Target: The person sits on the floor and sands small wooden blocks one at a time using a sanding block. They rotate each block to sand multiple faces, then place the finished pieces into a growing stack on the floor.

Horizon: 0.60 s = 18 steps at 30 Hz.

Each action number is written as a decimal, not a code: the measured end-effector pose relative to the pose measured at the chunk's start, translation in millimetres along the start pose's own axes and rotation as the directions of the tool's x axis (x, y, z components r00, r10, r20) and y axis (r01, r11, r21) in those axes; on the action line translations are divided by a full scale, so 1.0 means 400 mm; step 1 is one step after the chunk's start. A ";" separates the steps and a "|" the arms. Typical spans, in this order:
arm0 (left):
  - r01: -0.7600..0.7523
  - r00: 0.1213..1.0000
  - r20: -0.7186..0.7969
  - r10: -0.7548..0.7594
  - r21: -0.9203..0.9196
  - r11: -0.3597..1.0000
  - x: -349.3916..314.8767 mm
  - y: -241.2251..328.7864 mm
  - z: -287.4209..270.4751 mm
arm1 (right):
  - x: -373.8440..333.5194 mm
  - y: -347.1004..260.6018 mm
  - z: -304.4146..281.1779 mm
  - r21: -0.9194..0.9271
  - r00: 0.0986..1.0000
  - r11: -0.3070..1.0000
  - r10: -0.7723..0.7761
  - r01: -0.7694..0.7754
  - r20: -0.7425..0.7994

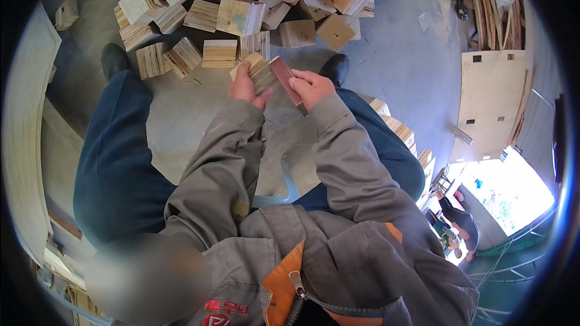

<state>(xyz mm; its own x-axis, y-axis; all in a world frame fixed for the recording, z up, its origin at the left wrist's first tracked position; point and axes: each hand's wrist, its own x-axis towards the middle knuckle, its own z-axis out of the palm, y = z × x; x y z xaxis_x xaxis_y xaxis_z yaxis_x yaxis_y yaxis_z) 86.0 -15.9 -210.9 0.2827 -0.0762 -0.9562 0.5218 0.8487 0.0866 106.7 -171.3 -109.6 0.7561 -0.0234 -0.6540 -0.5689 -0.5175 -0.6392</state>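
Observation:
My left hand grips a small square plywood block with pale layered edges, held above my knees. My right hand holds a flat reddish-brown sanding block pressed against the block's right edge. Both grey sleeves rise from the lower middle of the head view. Just beyond my hands, a heap of similar plywood blocks lies on the concrete floor.
My dark blue trouser legs and black shoes flank the work. A stack of blocks sits by my right thigh. A large plywood sheet with cut-outs leans at right; curved boards stand at left. A bright doorway shows lower right.

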 end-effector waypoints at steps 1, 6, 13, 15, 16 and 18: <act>-0.004 1.000 0.001 0.004 0.001 1.000 -0.004 -0.002 0.001 | -0.004 0.016 0.000 0.069 0.999 0.996 0.048 -0.048 -0.007; -0.010 0.999 -0.037 0.015 0.144 0.989 -0.022 -0.004 0.015 | -0.011 0.072 -0.009 0.314 0.978 0.937 0.188 -0.153 -0.087; -0.068 0.996 -0.035 0.082 0.301 0.951 -0.003 0.015 0.022 | 0.044 0.061 0.068 0.110 0.978 0.988 0.129 -0.112 -0.165; -0.063 0.996 -0.047 0.081 0.305 0.950 0.001 0.023 0.026 | 0.058 0.056 0.088 0.031 0.969 0.994 0.112 -0.108 -0.218; -0.067 0.995 -0.056 0.088 0.299 0.952 0.008 0.024 0.025 | 0.078 0.063 0.099 0.011 0.969 0.994 0.112 -0.112 -0.222; -0.058 0.995 -0.060 0.081 0.316 0.947 0.002 0.020 0.036 | 0.133 0.111 0.108 -0.023 0.962 0.991 0.120 -0.130 -0.246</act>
<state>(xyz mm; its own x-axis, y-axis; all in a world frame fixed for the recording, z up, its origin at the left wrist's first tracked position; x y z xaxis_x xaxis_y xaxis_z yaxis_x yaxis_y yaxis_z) 101.9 -16.6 -206.9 0.2748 0.0243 -0.9612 0.7319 0.6430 0.2256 107.6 -158.6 -190.4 0.7384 -0.2954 -0.6062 -0.6546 -0.5299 -0.5391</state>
